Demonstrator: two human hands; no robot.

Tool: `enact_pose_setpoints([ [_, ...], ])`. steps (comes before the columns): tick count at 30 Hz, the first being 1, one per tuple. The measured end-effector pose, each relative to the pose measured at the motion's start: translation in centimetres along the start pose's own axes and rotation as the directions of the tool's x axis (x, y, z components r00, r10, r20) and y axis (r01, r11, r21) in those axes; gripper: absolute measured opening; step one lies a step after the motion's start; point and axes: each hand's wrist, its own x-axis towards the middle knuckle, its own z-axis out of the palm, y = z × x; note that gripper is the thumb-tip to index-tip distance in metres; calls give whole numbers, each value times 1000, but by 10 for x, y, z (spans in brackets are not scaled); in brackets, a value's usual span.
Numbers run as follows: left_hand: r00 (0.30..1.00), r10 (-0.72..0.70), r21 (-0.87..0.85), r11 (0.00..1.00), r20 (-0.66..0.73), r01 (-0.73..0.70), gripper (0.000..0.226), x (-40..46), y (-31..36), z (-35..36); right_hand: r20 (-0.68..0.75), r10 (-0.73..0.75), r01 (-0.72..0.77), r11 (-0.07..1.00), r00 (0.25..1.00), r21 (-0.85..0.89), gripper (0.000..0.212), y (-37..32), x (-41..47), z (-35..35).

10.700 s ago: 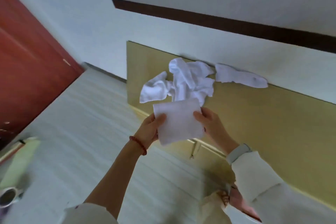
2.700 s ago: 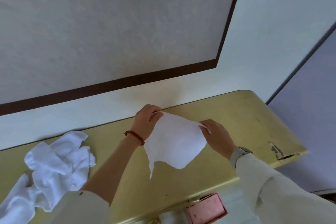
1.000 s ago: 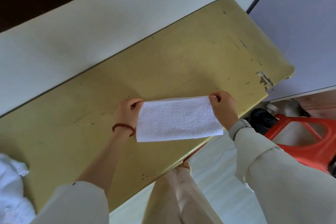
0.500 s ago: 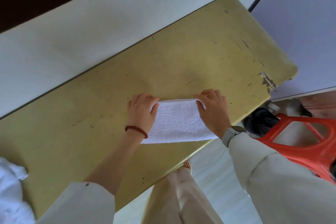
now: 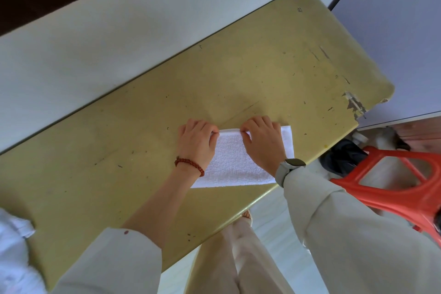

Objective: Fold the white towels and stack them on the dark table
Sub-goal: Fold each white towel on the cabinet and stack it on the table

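Head view: one folded white towel [image 5: 235, 162] flat on the yellowish table [image 5: 274, 67], near the front edge and toward the right-hand end. Left hand [image 5: 196, 143] over its left part, right hand [image 5: 263, 142] over its right part, fingers of both curled down at the far edge. Pinching or merely pressing that fold: cannot tell, fingertips hidden under the knuckles. Red bead bracelet [image 5: 189, 165] on the left wrist, grey watch [image 5: 288, 167] on the right.

Progress, as a judgement: this towel apparently halfway through, a band likely needing one more fold across its length. No finished stack visible anywhere. More unfolded white cloth [image 5: 14, 241] bunched at the lower left edge, so most of the job still ahead. No dark table in sight; tabletop here yellow-green.

Orientation: long axis of the band across the picture, left to right, slightly askew to the front edge, short ends toward left and right; right end poking out past the right hand.
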Motion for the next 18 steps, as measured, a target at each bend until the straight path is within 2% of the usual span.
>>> enact_pose_setpoints([
  [7, 998, -27, 27, 999, 58, 26, 13, 8, 3, 0, -16, 20, -21, 999, 1000, -26, 10, 1, 7, 2],
  [13, 984, -73, 97, 994, 160, 57, 20, 14, 7, -1, -43, -10, 7, 997, 999, -81, 9, 1, 10, 6],
  [18, 977, -99, 136, 988, 191, 73, 19, 18, 11, -1, -17, -14, 12, 996, 1000, -84, 13, 2, 12, 8],
])
